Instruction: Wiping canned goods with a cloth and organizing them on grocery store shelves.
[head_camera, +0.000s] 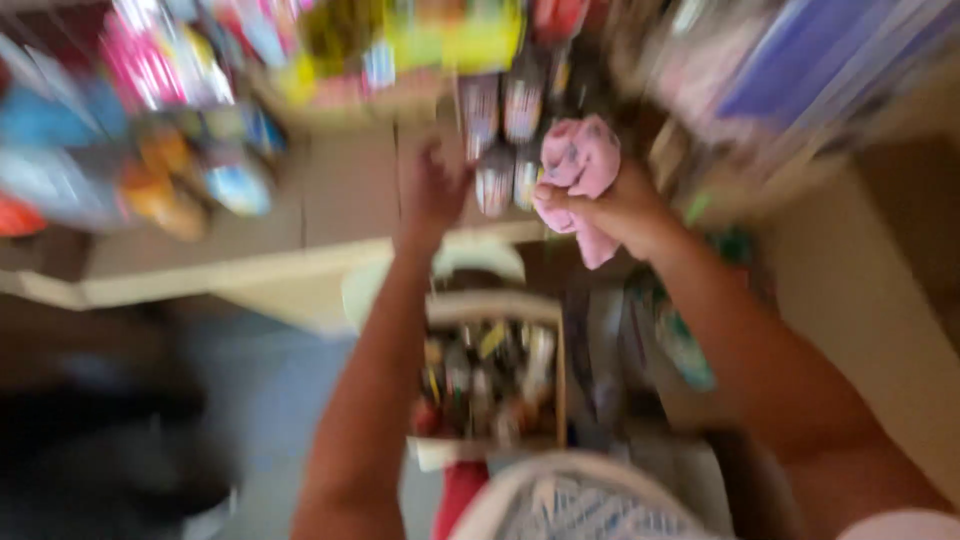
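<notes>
The view is blurred by motion. My right hand (610, 205) is closed around a crumpled pink cloth (582, 160), held up in front of a shelf. My left hand (432, 190) reaches toward a row of small upright bottles or cans (505, 140) on the shelf; whether it touches one cannot be told. The cloth sits just right of those bottles.
A beige shelf board (300, 265) runs across the middle, with colourful packets (150, 120) at the left. Below my arms stands an open cardboard box (490, 380) full of small items. A white mesh basket (575, 500) is at the bottom edge. Blue packages (800, 70) lie upper right.
</notes>
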